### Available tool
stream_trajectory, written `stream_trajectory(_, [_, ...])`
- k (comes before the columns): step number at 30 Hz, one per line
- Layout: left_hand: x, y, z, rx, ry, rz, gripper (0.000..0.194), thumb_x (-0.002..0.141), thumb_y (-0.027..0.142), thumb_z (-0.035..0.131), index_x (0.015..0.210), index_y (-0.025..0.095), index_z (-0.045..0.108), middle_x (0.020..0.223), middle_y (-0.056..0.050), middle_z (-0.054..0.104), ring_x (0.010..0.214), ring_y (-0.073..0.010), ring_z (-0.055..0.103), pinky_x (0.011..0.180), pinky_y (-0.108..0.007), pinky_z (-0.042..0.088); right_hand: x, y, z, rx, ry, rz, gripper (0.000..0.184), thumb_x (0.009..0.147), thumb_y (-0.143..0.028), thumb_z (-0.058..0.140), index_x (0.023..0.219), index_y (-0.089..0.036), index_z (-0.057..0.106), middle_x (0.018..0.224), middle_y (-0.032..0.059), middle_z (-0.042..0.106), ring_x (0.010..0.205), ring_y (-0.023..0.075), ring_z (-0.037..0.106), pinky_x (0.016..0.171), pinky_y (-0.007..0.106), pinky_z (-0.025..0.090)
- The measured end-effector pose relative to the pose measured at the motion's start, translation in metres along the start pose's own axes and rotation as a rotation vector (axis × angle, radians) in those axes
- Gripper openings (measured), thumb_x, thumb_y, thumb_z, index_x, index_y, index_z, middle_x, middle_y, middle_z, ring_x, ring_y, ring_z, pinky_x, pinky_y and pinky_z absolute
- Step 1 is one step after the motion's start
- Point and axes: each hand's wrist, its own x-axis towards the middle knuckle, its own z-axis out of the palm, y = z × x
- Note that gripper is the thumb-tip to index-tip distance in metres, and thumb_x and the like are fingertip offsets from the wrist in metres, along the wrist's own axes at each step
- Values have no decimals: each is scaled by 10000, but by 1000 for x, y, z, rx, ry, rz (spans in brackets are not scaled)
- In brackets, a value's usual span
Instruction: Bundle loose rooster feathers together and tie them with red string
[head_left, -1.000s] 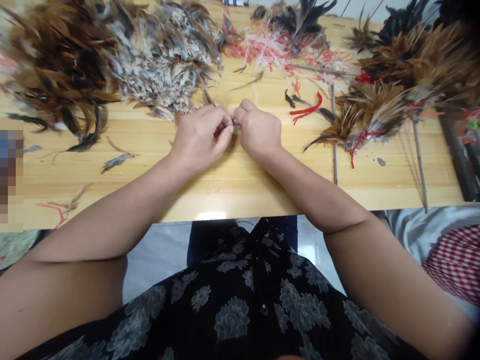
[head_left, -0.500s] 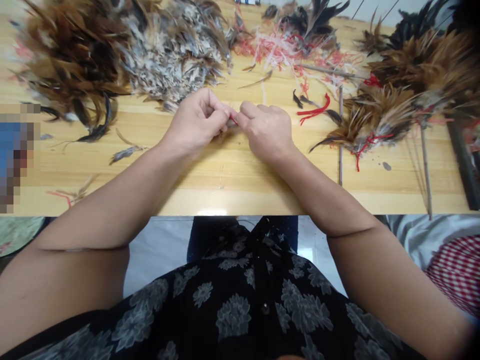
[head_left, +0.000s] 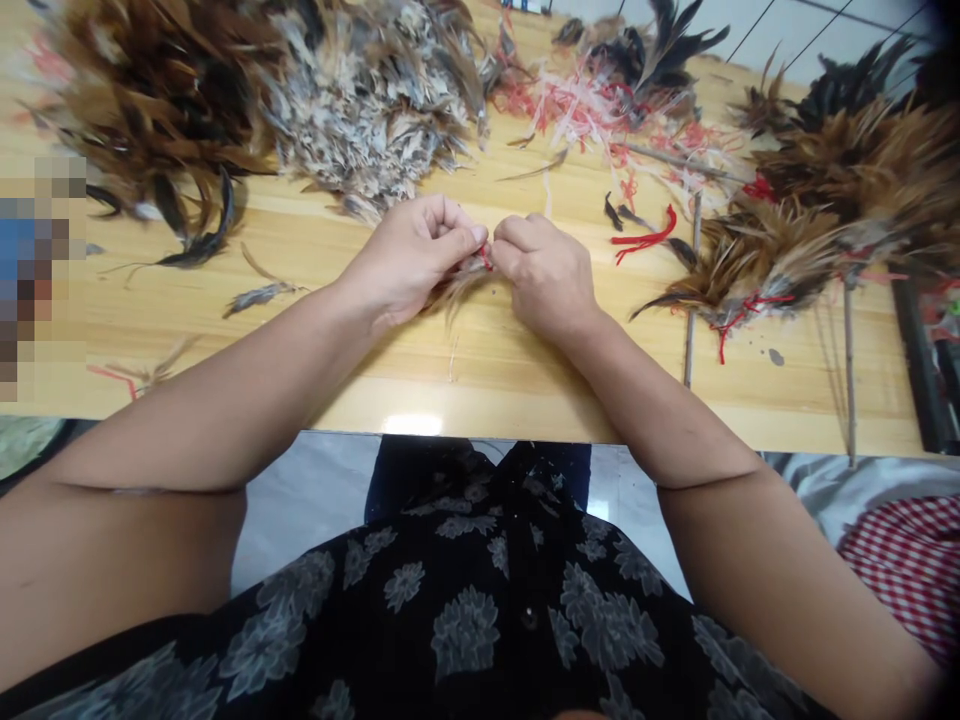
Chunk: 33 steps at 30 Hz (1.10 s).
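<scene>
My left hand (head_left: 424,250) is closed in a pinch around a small bunch of brown feathers (head_left: 461,285), whose tips fan out below the fingers. Red string (head_left: 486,257) shows at the bunch's quill end, between the two hands. Close beside it, my right hand (head_left: 546,265) has its fingers curled together at the string; most of what they grip is hidden behind the knuckles. Some cut red strings (head_left: 646,238) lie on the table to the right of that hand. A feather bunch bound with red string (head_left: 739,285) rests farther right.
On the wooden table (head_left: 360,385) are a brown feather pile (head_left: 165,90), a grey-white feather pile (head_left: 367,110) and tangled pink and white strips (head_left: 585,105). Thin sticks (head_left: 693,300) lie at the right, near a dark-edged box (head_left: 919,370). Loose feathers (head_left: 262,295) lie at the left.
The hands have drawn slightly apart, and more of the feather bunch and its red string shows between them. The whole view has shifted and tilted a little.
</scene>
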Motion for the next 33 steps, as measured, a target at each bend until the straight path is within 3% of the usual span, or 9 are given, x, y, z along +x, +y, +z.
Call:
stream_trajectory(3, [-2, 6, -4, -39, -75, -52, 540, 985, 491, 1179, 878, 263, 701, 770, 14, 704, 744, -211, 658, 704, -356, 512, -1, -2, -3, -85, 11, -44, 499, 1278, -331, 339, 1155, -246, 815, 1351, 115, 861, 1312, 322, 772, 1113, 508, 673])
stream_trajectory(6, [-8, 24, -8, -44, -181, -172, 388, 1059, 340, 1098, 917, 233, 753, 761, 1, 706, 803, -232, 766, 694, -312, 536, -3, -3, -6, -153, 45, -111, 675, 1340, -425, 197, 1213, -250, 837, 1310, 91, 868, 1300, 270, 777, 1122, 465, 672])
stream_trajectory(9, [-15, 44, -7, -32, -242, -284, 363, 1091, 256, 1046, 892, 206, 747, 723, 12, 656, 703, -191, 735, 652, -280, 510, -4, -5, -10, -277, 41, -181, 834, 1353, -498, 70, 1273, -246, 861, 1303, 84, 883, 1334, 244, 795, 1105, 428, 663])
stream_trajectory(12, [-18, 56, -2, -43, -259, -324, 374, 1094, 186, 1018, 865, 196, 722, 711, 26, 639, 633, -148, 662, 642, -269, 482, -5, -5, -12, -361, 31, -244, 876, 1347, -472, 11, 1357, -282, 866, 1330, 61, 896, 1392, 229, 807, 1091, 404, 648])
stream_trajectory(15, [-18, 58, 0, -31, -242, -324, 354, 1087, 137, 1006, 879, 192, 724, 721, 30, 662, 645, -144, 651, 662, -274, 472, -4, 2, -7, -385, 121, -313, 855, 1355, -421, 13, 1366, -293, 859, 1334, 43, 893, 1436, 217, 808, 1078, 404, 641])
stream_trajectory(19, [-19, 57, 4, 4, -208, -322, 351, 1093, 102, 998, 910, 184, 711, 758, 32, 709, 695, -134, 665, 696, -252, 483, -2, 13, 6, -379, 301, -384, 850, 1363, -386, 31, 1228, -252, 859, 1289, 51, 902, 1440, 222, 821, 1056, 425, 630])
stream_trajectory(23, [-22, 59, 12, 59, -152, -280, 391, 1121, 57, 964, 915, 184, 657, 761, 52, 700, 678, -99, 603, 680, -227, 443, -2, 18, 12, -321, 247, -292, 786, 1367, -445, 119, 1266, -265, 877, 1434, 80, 888, 1562, 260, 754, 1225, 509, 614])
stream_trajectory(27, [-24, 59, 19, 99, -113, -243, 427, 1127, 72, 973, 947, 206, 609, 707, 85, 630, 681, -105, 576, 695, -242, 414, -2, 17, 11, -275, 211, -268, 818, 1363, -466, 91, 1366, -274, 887, 1527, 88, 869, 1684, 301, 688, 1300, 585, 583])
stream_trajectory(33, [-23, 55, 23, 124, -5, -181, 442, 1090, 29, 966, 930, 215, 599, 737, 76, 640, 742, -123, 573, 760, -284, 416, -2, 6, -1, -253, 124, -178, 776, 1357, -469, 134, 1260, -277, 880, 1593, 81, 857, 1731, 312, 646, 1357, 616, 538])
